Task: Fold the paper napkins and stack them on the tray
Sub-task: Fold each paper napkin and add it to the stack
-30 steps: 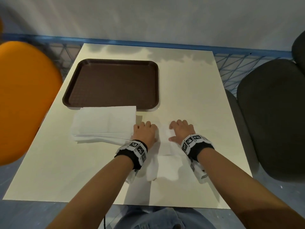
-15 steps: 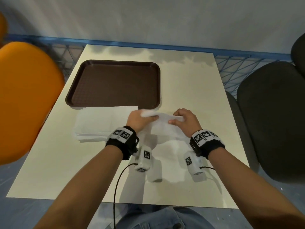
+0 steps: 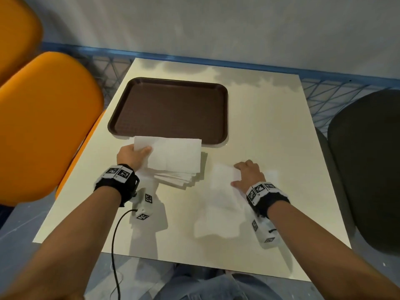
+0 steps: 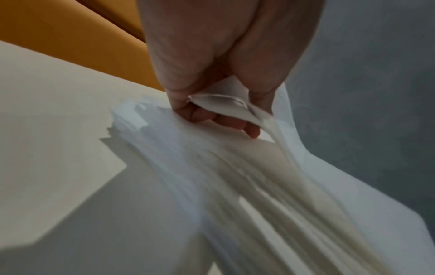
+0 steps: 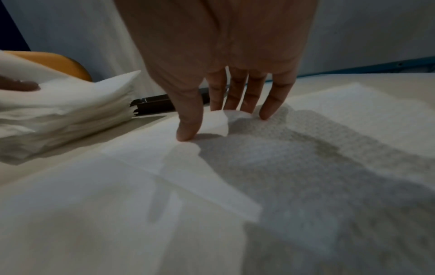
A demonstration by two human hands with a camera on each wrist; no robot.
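A brown tray (image 3: 173,109) sits at the table's back left with nothing on it. Just in front of it lies a stack of white napkins (image 3: 184,177) (image 4: 235,176) (image 5: 70,111). My left hand (image 3: 142,151) (image 4: 212,111) pinches the left edge of the top napkin (image 3: 173,154) and holds it raised above the stack. To the right, a single napkin (image 3: 223,191) (image 5: 306,148) lies spread on the table. My right hand (image 3: 237,174) (image 5: 223,121) rests on its far part with thumb and straight fingertips down. A small fold of paper stands up between them.
The cream table (image 3: 270,126) has bare surface right of the tray and along its front edge. An orange chair (image 3: 43,126) stands close on the left, a dark chair (image 3: 368,159) on the right. A black cable (image 3: 114,245) hangs from my left wrist over the front edge.
Both hands were holding one napkin at the middle. That napkin now lies flat to the right under my right hand. My left hand has moved left and lifted the stack's top napkin.
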